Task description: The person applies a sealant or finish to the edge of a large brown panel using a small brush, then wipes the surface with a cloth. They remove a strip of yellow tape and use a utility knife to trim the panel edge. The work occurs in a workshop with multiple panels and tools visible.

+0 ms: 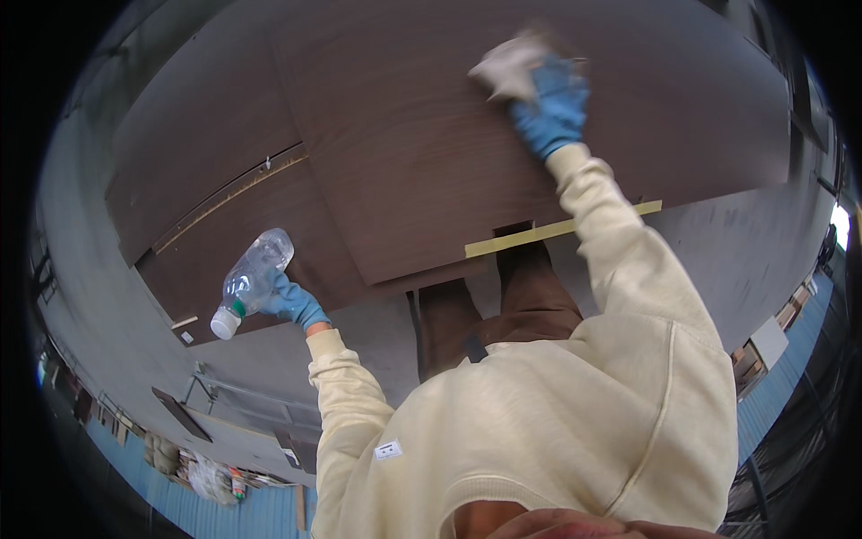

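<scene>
In my blue-gloved left hand (292, 301) is a clear plastic bottle (258, 268) with a white cap, tilted so the cap points down toward the lower left. My right hand (552, 108), gloved in blue too, is stretched far forward over a large dark brown wood panel (413, 171). It grips a pale cloth (512, 67), which lies against the panel and is smeared by motion. Under the bottle a second brown panel (202, 269) reaches to the left, partly covered by the large one.
A yellow strip (561, 228) runs along the large panel's near edge, by a dark notch. A gold-coloured strip (229, 199) lines a slot in the left panel. Grey floor (718, 242) surrounds the panels. Clear plastic wrapping (211, 481) and other items lie along the blue wall.
</scene>
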Demonstrator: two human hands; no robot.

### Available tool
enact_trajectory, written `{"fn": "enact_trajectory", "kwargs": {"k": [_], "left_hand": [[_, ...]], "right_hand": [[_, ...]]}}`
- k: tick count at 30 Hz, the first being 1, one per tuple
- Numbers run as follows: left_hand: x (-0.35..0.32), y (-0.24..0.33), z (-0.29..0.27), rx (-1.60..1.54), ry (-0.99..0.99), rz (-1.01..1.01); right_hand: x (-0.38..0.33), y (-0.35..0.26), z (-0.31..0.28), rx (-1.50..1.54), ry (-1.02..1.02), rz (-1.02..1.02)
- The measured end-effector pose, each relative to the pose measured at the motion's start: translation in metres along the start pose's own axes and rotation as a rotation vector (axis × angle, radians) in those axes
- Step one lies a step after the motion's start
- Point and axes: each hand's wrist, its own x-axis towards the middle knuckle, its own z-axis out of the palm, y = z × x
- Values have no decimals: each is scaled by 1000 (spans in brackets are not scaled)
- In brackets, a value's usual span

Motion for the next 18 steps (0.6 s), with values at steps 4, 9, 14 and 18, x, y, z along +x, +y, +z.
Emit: {"fn": "enact_trajectory", "kwargs": {"k": [4, 9, 14, 18], "left_hand": [[-24, 14, 7, -59, 56, 49], [-101, 35, 18, 478, 123, -247], [-180, 85, 71, 368, -94, -53], [-220, 131, 120, 234, -228, 28]], "right_hand": [[11, 108, 10, -120, 93, 614], [-48, -70, -5, 177, -30, 63], [-90, -129, -35, 689, -155, -390], [-97, 57, -38, 741, -373, 94]]}}
